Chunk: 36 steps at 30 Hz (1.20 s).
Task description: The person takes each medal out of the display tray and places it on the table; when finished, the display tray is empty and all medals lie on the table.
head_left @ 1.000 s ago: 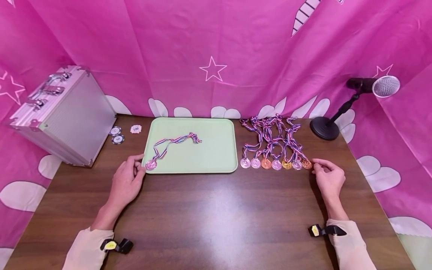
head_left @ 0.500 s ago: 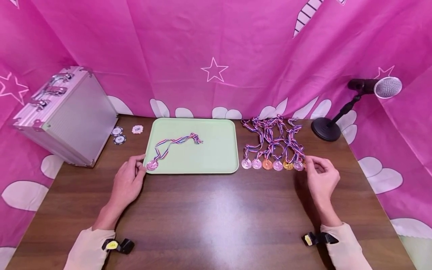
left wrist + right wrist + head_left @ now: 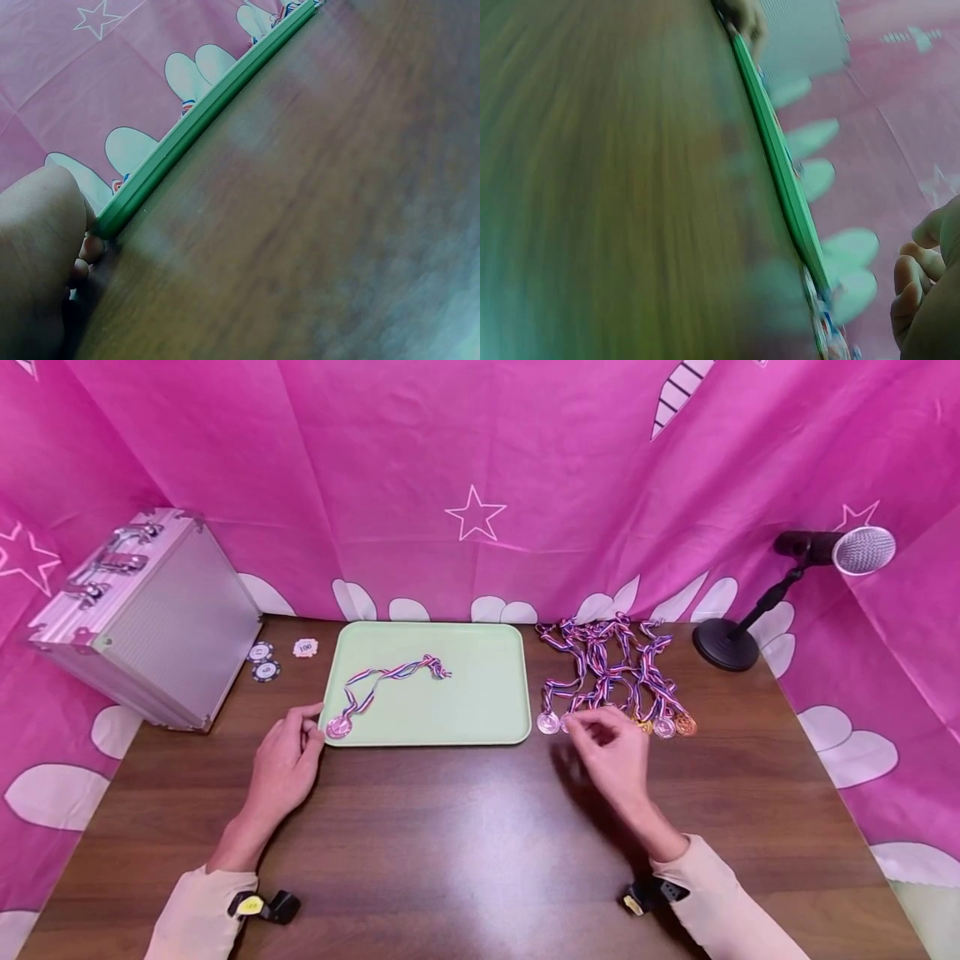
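My left hand [image 3: 285, 756] holds the front left corner of a pale green tray [image 3: 480, 693], with thumb and index finger at its rim. In the left wrist view, the thumb side covers that corner of the tray [image 3: 165, 159]. On the tray lies a medal [image 3: 339, 727] with a striped, knotted ribbon. My right hand [image 3: 615, 756] hovers over a row of medals, fingers loosely curled. Nothing shows between the fingers of my right hand [image 3: 922, 277] in the right wrist view. It hides several middle medals. A silver medal [image 3: 548, 723] and a bronze medal [image 3: 686, 725] show at the row's ends.
Tangled striped ribbons [image 3: 600, 652] lie behind the row. A microphone [image 3: 862, 552] on a black stand is at the back right. A silver case [image 3: 172, 627] stands at the left, beside several poker chips [image 3: 266, 672]. A pink curtain [image 3: 390, 485] hangs behind the table.
My right hand has moved left along the row, from the bronze medal at the right end to the second medal from the left. My left hand and the tray have stayed in place.
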### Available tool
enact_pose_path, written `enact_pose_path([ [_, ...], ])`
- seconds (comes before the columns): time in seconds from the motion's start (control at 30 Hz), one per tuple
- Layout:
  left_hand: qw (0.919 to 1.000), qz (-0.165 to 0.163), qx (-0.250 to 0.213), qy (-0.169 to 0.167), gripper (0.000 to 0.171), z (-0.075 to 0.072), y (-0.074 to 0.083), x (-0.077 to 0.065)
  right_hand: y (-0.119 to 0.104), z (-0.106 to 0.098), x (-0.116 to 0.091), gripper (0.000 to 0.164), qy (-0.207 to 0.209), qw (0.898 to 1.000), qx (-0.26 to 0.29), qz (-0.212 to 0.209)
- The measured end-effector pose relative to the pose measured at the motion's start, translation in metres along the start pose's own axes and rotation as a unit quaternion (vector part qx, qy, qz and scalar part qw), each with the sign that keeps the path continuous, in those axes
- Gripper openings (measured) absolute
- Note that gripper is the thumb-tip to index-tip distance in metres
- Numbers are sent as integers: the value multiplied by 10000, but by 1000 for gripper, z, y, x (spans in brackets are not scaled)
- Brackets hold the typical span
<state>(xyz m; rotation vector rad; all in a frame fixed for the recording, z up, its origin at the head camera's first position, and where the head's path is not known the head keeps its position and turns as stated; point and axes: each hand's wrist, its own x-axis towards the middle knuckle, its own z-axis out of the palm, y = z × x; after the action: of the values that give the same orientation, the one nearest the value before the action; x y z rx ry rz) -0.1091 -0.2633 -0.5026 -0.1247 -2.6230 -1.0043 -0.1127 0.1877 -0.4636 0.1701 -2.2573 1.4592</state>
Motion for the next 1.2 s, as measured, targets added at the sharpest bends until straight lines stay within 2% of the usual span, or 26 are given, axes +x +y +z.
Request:
enact_pose_path([
  [0.23,10000,42,-11,30,37,0,0,0,-21,49,-3,5,-934,9956,-8,45],
  [0.43,10000,-68,-11,-57,37,0,0,-1,-38,90,-6,6,-1688,9855,-137,-83],
  [0.57,9999,-54,-25,-117,37,0,0,1,-47,117,-11,6,-1998,9791,-331,-192],
  [0.7,10000,-13,-15,-87,37,0,0,1,-54,143,-16,8,-2125,9752,-487,-372],
  [0.87,10000,17,3,-70,37,0,0,1,-39,181,-21,8,-1982,9760,-653,-629],
  [0.93,10000,13,15,-80,37,0,0,2,-40,192,-19,9,-2019,9747,-737,-620],
  [1.0,9999,-12,26,-103,37,0,0,2,-45,200,-17,8,-2074,9729,-853,-565],
  [1.1,9999,-79,17,-148,37,0,2,2,-67,203,-11,9,-2235,9672,-1118,-453],
  [1.2,9997,-147,-7,-182,37,-1,3,1,-79,214,-7,12,-2239,9599,-1572,-615],
])
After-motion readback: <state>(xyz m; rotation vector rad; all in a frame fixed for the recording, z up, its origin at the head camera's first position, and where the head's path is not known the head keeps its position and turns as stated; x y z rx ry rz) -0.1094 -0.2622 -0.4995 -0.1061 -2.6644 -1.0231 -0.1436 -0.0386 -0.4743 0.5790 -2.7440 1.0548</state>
